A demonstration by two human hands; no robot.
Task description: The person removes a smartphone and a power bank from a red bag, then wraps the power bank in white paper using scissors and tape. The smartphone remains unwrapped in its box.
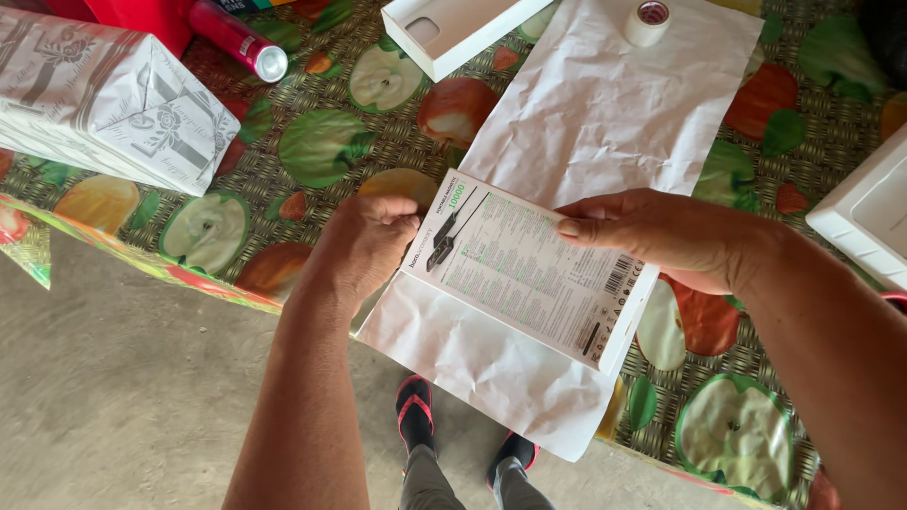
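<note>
A flat white product box (pixel 529 269), printed with small text and a dark device picture, is held between both hands above a sheet of creased white wrapping paper (pixel 595 113). My left hand (pixel 364 241) pinches the box's left short edge. My right hand (pixel 661 236) grips its far long edge, thumb lying on the top face. The paper lies on a table covered with an apple-patterned cloth (pixel 312 142) and hangs over the near edge.
A wrapped silver-white gift box (pixel 104 94) sits at the left. A red can (pixel 236 40) lies beside it. An open white box tray (pixel 453 28) and a tape roll (pixel 648 21) lie at the back. Another white box (pixel 864 212) is at the right edge.
</note>
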